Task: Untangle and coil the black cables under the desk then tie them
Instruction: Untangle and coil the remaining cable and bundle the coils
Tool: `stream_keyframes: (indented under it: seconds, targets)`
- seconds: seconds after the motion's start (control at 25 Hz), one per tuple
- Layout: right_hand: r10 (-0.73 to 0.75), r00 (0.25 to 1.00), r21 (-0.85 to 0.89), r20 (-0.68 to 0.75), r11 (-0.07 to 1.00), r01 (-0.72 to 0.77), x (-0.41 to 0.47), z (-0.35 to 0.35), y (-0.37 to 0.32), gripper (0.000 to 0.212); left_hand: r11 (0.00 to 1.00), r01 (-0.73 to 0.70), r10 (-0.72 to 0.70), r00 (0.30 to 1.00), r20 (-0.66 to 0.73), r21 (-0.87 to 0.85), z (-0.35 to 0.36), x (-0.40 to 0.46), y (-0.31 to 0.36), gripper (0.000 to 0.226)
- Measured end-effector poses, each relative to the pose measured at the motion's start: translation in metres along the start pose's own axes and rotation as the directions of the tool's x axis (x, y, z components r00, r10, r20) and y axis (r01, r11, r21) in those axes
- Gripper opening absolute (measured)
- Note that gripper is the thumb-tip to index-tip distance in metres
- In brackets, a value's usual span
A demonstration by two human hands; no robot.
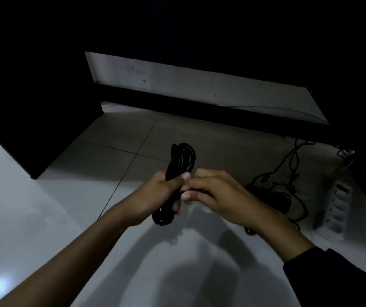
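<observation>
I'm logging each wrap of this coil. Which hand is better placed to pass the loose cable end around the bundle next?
The right hand, probably. Its fingers pinch the loose strand right beside the coiled cable bundle, while the left hand is wrapped around the bundle's middle, holding it together.

coil (181, 160) centre — loose cables (288, 173) right | power strip (338, 209) apparently rightmost

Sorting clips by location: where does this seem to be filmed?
Probably the floor under a desk indoors: pale floor tiles, a white power strip by loose black cables, and a dark desk panel.
</observation>
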State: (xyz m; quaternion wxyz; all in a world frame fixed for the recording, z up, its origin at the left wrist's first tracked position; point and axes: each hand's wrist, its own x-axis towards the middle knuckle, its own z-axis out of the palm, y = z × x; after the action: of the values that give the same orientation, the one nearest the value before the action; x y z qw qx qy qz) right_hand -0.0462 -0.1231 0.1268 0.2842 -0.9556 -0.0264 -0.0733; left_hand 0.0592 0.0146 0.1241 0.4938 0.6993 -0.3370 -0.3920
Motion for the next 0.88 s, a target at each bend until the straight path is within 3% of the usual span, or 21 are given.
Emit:
stream_keyframes:
  seconds: [0.08, 0.2, 0.36, 0.44, 0.6, 0.72, 0.88]
  targets:
    - [0.022, 0.999, 0.076, -0.03, 0.997, -0.02, -0.004, -0.001, 0.002, 0.02, 0.997, -0.016, 0.017, 1.0, -0.009, 0.071, -0.007, 0.003, 0.001, 0.038]
    - [0.181, 0.979, 0.155, -0.095, 0.974, -0.165, -0.012, -0.01, 0.017, 0.019, 0.999, 0.029, -0.029, 0.999, -0.027, 0.013, -0.024, 0.006, -0.003, 0.028]
    - [0.109, 0.994, -0.213, -0.012, 0.971, -0.109, -0.018, -0.016, 0.039, 0.021, 0.961, 0.103, -0.088, 0.994, 0.07, -0.256, -0.025, 0.006, -0.016, 0.019]
    - [0.141, 0.99, -0.25, 0.005, 0.959, -0.135, -0.02, -0.017, 0.047, 0.022, 0.919, 0.116, -0.081, 0.991, 0.109, -0.377, -0.025, 0.005, -0.018, 0.021]
    - [0.098, 0.991, -0.305, -0.09, 0.945, -0.121, -0.023, -0.014, 0.052, 0.019, 0.925, 0.059, -0.021, 0.994, 0.105, -0.375, -0.028, 0.006, -0.019, 0.028]
    - [0.207, 0.932, -0.023, -0.299, 0.974, -0.224, -0.018, -0.004, 0.037, 0.016, 0.883, 0.003, -0.028, 0.999, -0.045, -0.47, -0.017, 0.012, -0.02, 0.027]
    - [0.304, 0.814, 0.216, -0.496, 0.951, -0.224, -0.003, 0.005, 0.013, 0.014, 0.873, -0.076, 0.011, 0.99, -0.138, -0.482, 0.02, 0.017, -0.022, 0.028]
